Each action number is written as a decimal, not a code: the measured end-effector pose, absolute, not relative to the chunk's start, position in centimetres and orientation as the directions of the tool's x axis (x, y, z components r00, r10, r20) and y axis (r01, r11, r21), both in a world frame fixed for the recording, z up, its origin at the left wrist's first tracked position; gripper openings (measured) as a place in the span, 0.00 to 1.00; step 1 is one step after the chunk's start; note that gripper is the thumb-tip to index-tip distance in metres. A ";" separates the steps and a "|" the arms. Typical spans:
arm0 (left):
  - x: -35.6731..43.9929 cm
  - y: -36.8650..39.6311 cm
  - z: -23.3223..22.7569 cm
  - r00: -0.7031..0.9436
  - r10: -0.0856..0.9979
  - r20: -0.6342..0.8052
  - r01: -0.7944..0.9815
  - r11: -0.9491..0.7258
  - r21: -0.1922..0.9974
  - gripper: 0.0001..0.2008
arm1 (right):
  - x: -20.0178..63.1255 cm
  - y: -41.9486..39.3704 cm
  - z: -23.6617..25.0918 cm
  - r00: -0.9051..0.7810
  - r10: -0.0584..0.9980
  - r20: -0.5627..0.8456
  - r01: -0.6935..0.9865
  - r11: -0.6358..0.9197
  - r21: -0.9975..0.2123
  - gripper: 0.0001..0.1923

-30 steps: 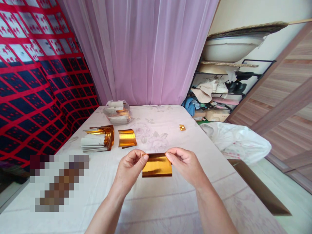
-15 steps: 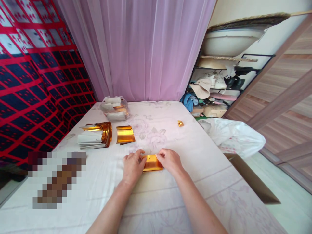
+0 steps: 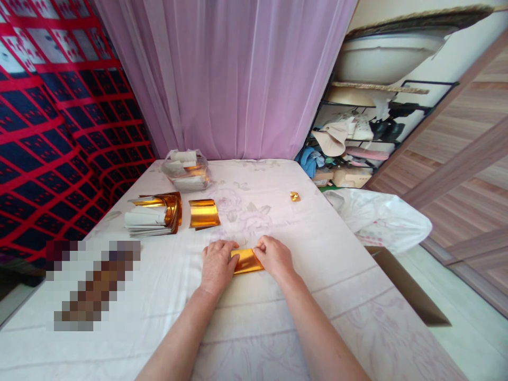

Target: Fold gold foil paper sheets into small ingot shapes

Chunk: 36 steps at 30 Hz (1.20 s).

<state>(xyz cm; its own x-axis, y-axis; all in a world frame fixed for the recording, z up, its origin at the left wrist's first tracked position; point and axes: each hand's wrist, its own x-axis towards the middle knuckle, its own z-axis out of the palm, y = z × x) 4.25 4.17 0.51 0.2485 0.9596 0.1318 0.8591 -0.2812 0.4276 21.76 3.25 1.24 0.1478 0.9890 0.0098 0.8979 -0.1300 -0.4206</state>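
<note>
At mid-table, the folded gold foil sheet lies flat, pinned under both hands: left hand and right hand press down with curled fingers on its ends. Advice: hold edges aligned, run fingertips firmly along the crease

Gold foil sheet shiny; white tablecloth with faint pink floral print; lilac sheer curtain; red-and-navy grid-patterned fabric; white plastic bag; gold-and-white paper stack.
</note>
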 end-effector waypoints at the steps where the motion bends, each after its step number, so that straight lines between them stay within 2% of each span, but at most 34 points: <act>1: 4.2 4.2 0.5 0.245 0.959 0.140 0.856 -0.282 0.433 0.10 | 21.8 3.3 1.2 0.144 0.989 0.019 0.892 -0.122 -0.436 0.03; 11: 3.7 4.7 0.7 0.291 0.955 0.065 0.829 -0.285 0.480 0.06 | 22.0 3.5 1.1 0.029 0.999 0.015 0.921 -0.021 -0.389 0.07; 15: 3.5 4.7 0.8 0.322 0.946 0.028 0.824 -0.294 0.485 0.09 | 22.2 3.3 1.7 0.000 1.000 0.018 0.927 0.007 -0.376 0.08; 19: 3.5 4.7 1.0 0.326 0.945 0.031 0.823 -0.299 0.483 0.10 | 21.9 2.6 2.5 -0.090 0.991 0.102 0.922 0.121 -0.367 0.09; 22: 3.6 4.6 1.2 0.326 0.945 0.020 0.827 -0.295 0.479 0.10 | 21.3 2.2 2.6 -0.193 0.971 0.138 0.893 0.233 -0.386 0.10; 25: 3.7 4.6 1.2 0.324 0.946 0.018 0.830 -0.293 0.475 0.10 | 20.9 2.0 2.2 -0.250 0.965 0.082 0.877 0.261 -0.403 0.10; 30: 3.6 4.6 1.0 0.321 0.947 0.019 0.831 -0.291 0.473 0.11 | 21.0 1.6 0.9 -0.211 0.975 0.074 0.849 0.221 -0.481 0.09; 36: 3.6 4.7 0.9 0.324 0.946 0.017 0.832 -0.293 0.471 0.11 | 21.4 0.9 0.0 -0.194 0.971 0.137 0.812 0.237 -0.533 0.07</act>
